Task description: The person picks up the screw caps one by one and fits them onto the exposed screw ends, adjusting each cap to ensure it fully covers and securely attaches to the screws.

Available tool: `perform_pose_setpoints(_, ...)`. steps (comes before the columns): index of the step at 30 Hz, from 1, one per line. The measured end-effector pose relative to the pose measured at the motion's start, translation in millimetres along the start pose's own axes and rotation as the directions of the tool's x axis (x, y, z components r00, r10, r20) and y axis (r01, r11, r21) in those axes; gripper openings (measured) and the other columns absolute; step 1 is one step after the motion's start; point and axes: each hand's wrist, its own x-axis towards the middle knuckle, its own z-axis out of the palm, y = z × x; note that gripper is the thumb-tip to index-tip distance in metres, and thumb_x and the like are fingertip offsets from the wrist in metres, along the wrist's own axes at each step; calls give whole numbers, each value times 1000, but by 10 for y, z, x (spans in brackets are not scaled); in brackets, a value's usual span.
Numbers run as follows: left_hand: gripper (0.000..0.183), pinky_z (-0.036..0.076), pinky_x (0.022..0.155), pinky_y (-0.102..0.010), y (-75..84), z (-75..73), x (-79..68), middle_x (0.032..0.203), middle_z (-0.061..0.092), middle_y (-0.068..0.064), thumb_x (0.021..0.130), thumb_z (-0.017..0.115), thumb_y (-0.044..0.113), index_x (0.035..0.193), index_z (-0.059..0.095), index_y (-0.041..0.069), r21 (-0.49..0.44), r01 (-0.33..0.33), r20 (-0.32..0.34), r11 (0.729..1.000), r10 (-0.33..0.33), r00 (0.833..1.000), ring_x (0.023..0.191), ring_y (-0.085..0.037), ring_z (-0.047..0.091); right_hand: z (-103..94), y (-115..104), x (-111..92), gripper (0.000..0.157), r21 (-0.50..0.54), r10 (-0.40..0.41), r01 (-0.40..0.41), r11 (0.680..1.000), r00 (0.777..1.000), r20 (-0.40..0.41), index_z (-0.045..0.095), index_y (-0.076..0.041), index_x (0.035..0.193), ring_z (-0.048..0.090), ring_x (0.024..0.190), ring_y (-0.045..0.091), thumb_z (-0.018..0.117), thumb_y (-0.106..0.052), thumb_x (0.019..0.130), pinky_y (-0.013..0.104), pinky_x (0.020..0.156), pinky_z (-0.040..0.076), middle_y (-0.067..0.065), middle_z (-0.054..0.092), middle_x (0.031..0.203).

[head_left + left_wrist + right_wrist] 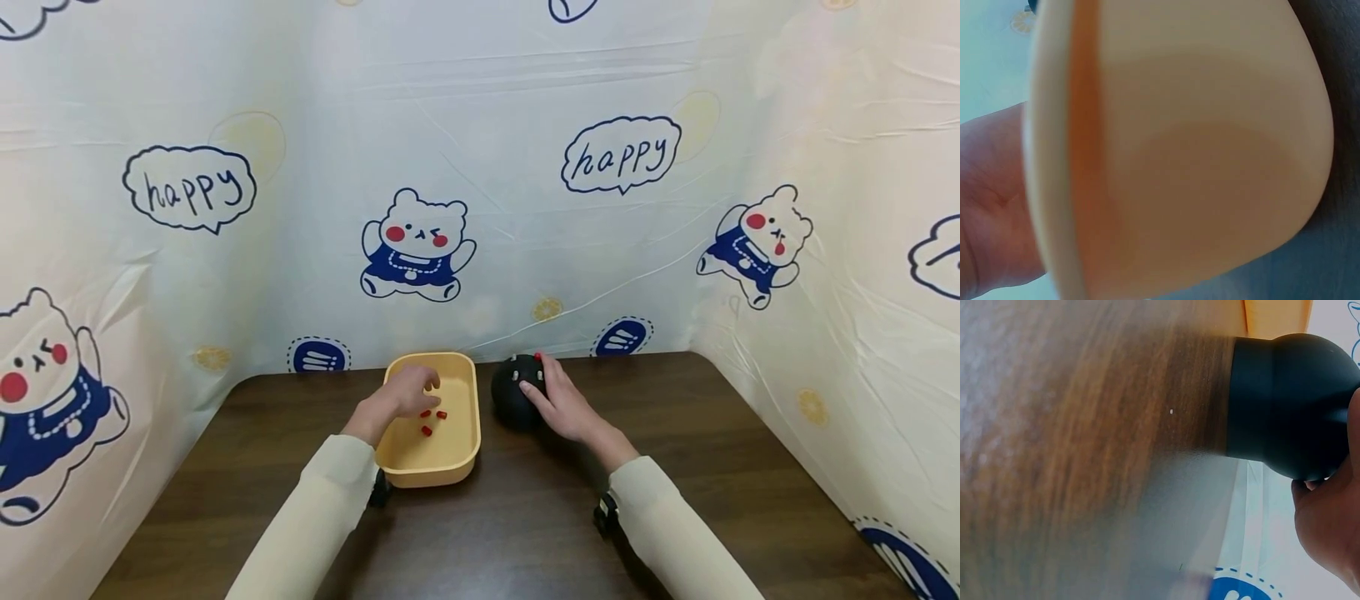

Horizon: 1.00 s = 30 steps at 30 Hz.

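Note:
My left hand (408, 392) reaches over the left rim of a yellow plastic tray (427, 467), thumb and index finger apart above small red pieces (427, 431) on its floor. In the left wrist view the tray wall (1210, 169) hides most of this hand (994, 200). My right hand (566, 404) grips a black ball-shaped object (512, 406) from its right side, thumb across the near top. A cylindrical base (1250, 397) carries this ball in the right wrist view. Small silvery bits (516, 376) dot its top, and a red piece (537, 356) shows at the fingertips.
Both things stand near the back edge of a dark wooden table (525, 533), the ball just right of the tray. A pale printed curtain (517, 250) hangs right behind the table and along both sides.

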Motion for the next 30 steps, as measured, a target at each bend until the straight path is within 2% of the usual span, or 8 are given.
perform_pose_setpoints(5,31,54,94,-46,-19,19,-8,117,69,-17,95,70,15,122,68,-2,-5,31,21,999,-31,999,100,-28,61,-3,4,8,75,0,-2,2,1000,1000,-8,19,-5,160,40,141,37,45,-51,107,57,117,33,21,30,160)
perform_pose_setpoints(12,29,52,76,-33,-27,69,-18,99,65,-9,96,70,18,119,68,0,-16,85,67,996,-84,994,85,-22,58,-6,7,0,75,-1,6,-6,1000,1000,-5,19,-4,160,39,142,37,45,-51,107,57,117,33,21,30,160)
perform_pose_setpoints(15,30,49,70,-30,-17,94,-27,97,64,-9,97,70,18,120,68,-1,-14,98,81,995,-96,992,81,-21,57,-1,1,-4,75,0,3,-3,1000,1000,-6,19,-4,160,39,142,37,45,-50,107,57,117,33,21,30,160)
perform_pose_setpoints(21,31,49,70,-30,4,99,-34,103,64,-10,95,70,14,122,67,-1,-28,123,86,992,-121,989,82,-21,57,-8,8,-2,75,2,-2,2,1000,1000,-12,20,-3,160,40,141,37,45,-50,107,57,117,34,21,31,160)
perform_pose_setpoints(30,23,48,70,-31,-15,143,-28,102,65,-11,88,73,5,111,70,-1,13,122,54,992,-122,991,84,-23,56,4,3,-8,76,8,5,-5,1000,1000,-6,19,-4,160,39,142,37,45,-51,107,58,117,33,21,30,160)
